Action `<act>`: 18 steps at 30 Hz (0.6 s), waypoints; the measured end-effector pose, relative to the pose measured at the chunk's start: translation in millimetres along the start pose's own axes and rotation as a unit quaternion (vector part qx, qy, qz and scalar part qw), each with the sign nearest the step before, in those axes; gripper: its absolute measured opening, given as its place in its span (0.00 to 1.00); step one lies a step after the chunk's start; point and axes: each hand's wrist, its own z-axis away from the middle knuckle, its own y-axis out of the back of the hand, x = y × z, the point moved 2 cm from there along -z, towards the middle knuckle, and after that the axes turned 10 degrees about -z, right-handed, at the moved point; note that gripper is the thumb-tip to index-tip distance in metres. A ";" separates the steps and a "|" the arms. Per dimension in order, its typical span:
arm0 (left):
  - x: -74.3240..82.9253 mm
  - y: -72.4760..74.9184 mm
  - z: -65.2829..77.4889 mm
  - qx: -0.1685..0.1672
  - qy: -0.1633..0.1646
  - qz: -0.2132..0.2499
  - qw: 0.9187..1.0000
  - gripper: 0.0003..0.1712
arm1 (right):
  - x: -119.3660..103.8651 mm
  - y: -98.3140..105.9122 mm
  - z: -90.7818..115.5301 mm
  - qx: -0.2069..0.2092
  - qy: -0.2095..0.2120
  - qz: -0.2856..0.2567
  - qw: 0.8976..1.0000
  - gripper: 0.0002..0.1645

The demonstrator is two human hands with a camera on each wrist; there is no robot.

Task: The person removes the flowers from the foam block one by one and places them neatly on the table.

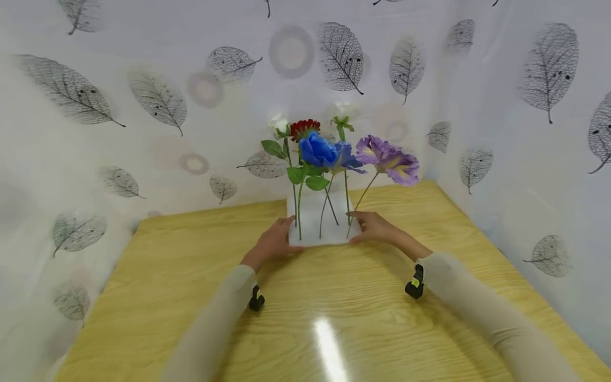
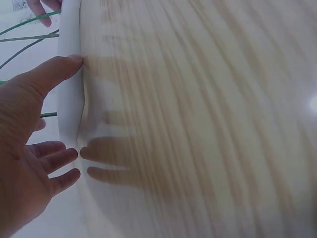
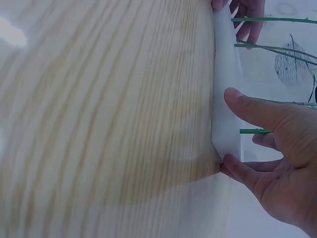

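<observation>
A white foam block (image 1: 310, 233) lies on the table, with several artificial flowers standing in it on green stems. My left hand (image 1: 277, 239) holds its left side, the thumb along the front edge. At the right front corner my right hand (image 1: 374, 227) grips the block between thumb and fingers. In front are a blue flower (image 1: 319, 150) and a purple flower (image 1: 387, 159), which leans right. Behind them rise a red flower (image 1: 304, 127) and two white flowers, whose pale petals blend into the backdrop. In the right wrist view, the right thumb presses the foam's front face (image 3: 225, 64).
The wood-grain table (image 1: 191, 297) runs back to a pale curtain (image 1: 157, 42) printed with dark leaves, close behind the flowers. More curtain hangs along the right side. A light reflection (image 1: 329, 347) shines on the near tabletop.
</observation>
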 end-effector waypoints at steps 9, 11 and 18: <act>-36.9 12.7 34.6 0.003 0.015 -0.001 1.000 0.58 | -24.2 -32.5 -20.6 -0.018 0.041 0.021 0.999 0.53; -43.5 15.5 43.0 0.007 0.020 0.001 1.000 0.58 | -28.7 -39.0 -24.1 -0.023 0.039 0.017 0.999 0.53; -65.8 23.7 70.9 -0.002 0.041 0.003 0.999 0.57 | -48.5 -63.0 -37.9 -0.042 0.051 0.022 0.998 0.54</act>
